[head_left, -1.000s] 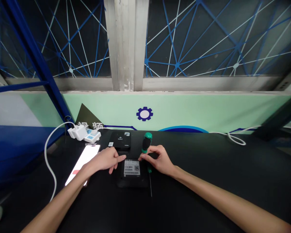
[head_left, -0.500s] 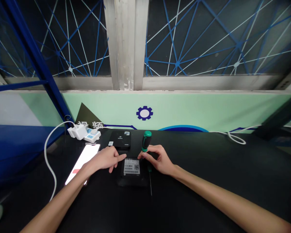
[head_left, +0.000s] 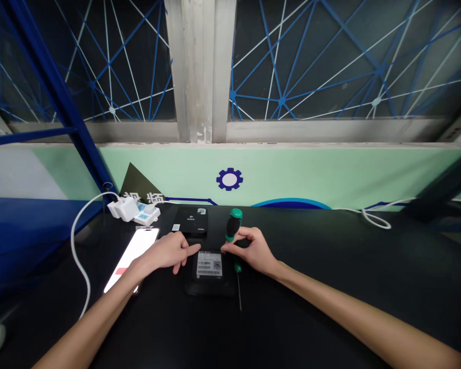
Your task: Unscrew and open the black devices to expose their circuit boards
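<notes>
Your left hand [head_left: 165, 253], fingers released, index tip on the black box [head_left: 209, 279], mid-surface [head_left: 330, 287], label up, apparently unopened. Right hand [head_left: 255, 251] fingers grasp the screwdriver [head_left: 233, 223] beside it; tip not yet applied.

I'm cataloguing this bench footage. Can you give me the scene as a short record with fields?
Surface: black table
Left hand: open, index fingertip at the far left edge of the black device with a QR label
Right hand: pinching the handle of the green-black screwdriver, at the device's right side
Behind device: second black box
Left side: lit smartphone, white charger, white cable
</notes>
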Tool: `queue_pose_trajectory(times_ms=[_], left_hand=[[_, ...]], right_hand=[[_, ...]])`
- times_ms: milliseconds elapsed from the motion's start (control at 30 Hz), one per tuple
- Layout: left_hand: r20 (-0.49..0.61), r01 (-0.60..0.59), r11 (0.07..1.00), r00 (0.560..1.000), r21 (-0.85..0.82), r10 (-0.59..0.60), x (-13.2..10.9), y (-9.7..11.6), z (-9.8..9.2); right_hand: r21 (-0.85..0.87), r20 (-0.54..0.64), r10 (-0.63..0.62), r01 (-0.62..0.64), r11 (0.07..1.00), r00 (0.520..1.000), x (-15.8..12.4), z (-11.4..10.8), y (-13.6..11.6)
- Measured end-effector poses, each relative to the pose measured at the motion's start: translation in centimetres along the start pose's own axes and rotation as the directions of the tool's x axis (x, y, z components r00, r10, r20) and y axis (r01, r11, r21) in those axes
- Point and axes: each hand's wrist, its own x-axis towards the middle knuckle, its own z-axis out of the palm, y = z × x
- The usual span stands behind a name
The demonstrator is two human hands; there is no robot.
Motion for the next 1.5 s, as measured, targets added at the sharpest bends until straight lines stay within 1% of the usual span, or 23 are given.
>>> queue_pose_trajectory(times_ms=[133,200,367,567,667,800,900,1000,1267,1500], left_hand=[[0.000,-0.009,1.000,1.000,0.006,0.009,0.0,0.0,0.0],[0.001,-0.008,1.000,1.000,0.009,0.008,0.0,0.0,0.0],[-0.007,-0.006,1.000,1.000,0.005,0.006,0.1,-0.2,0.0],[-0.005,-0.008,1.000,1.000,0.006,0.009,0.1,-0.1,0.0],[-0.006,-0.001,1.000,1.000,0.004,0.001,0.1,0.0,0.0],[-0.007,-0.009,1.000,1.000,0.001,0.009,0.1,-0.1,0.1],[-0.004,-0.011,1.000,1.000,-0.002,0.011,0.0,-0.2,0.0],[0.001,-0.020,1.000,1.000,-0.008,0.020,0.0,-0.2,0.0],[0.000,-0.006,1.000,1.000,-0.014,0.006,0.0,-0.1,0.0],[0.005,-0.015,1.000,1.000,-0.028,0.015,0.1,-0.2,0.0]], right_hand=[[0.050,0.026,-0.001,-0.001,0.999,1.000,0.0,0.0,-0.6],[0.042,0.035,-0.015,0.013,0.999,0.999,0.0,-0.1,-0.8],[-0.031,0.019,-0.086,0.086,0.996,0.996,0.1,-0.2,-0.7],[-0.023,0.080,-0.155,0.157,0.987,0.985,0.0,-0.3,-1.1],[-0.031,0.050,-0.141,0.143,0.989,0.989,-0.1,0.0,-1.0],[0.024,-0.037,-0.036,0.037,0.999,0.999,-0.1,0.5,-0.1],[0.077,-0.062,0.014,-0.009,0.997,0.998,-0.1,0.6,0.2],[0.064,-0.059,0.010,-0.006,0.998,0.998,0.0,0.5,0.0],[0.052,-0.001,-0.032,0.032,0.998,0.999,0.0,0.3,-0.9],[0.071,-0.026,-0.040,0.042,0.997,0.999,-0.2,0.2,-0.6]])
